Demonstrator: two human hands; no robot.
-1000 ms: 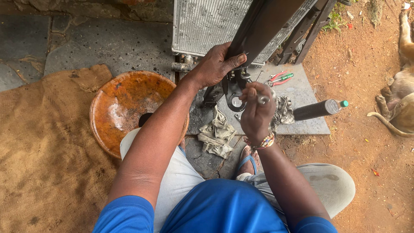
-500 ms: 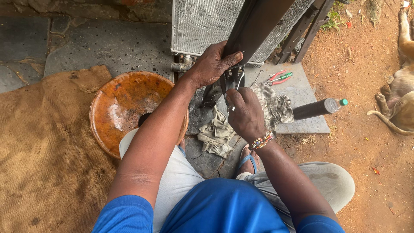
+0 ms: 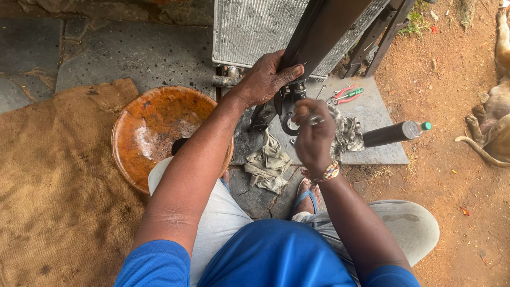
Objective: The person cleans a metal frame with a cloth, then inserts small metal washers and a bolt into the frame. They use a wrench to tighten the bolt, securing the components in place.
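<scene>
My left hand (image 3: 267, 79) grips the dark brown metal bar (image 3: 324, 32) that leans across the finned radiator (image 3: 255, 26). A black metal fitting (image 3: 289, 109) hangs at the bar's lower end. My right hand (image 3: 313, 133), with a beaded band at the wrist, is closed on a small silvery tool (image 3: 317, 120) held against that fitting. What kind of tool it is stays hidden by my fingers.
A rusty orange bowl (image 3: 154, 127) sits left of my knee on the stone slab. Dirty rags (image 3: 268, 162) lie by my sandalled foot. Red and green pliers (image 3: 345, 95) and a black cylinder with a green cap (image 3: 396, 133) lie on the grey slab. Burlap (image 3: 53, 180) covers the left; a dog (image 3: 494, 111) lies right.
My right hand has risen slightly and turned at the fitting, with the silvery tool now showing at my fingers. My left hand keeps its grip on the bar.
</scene>
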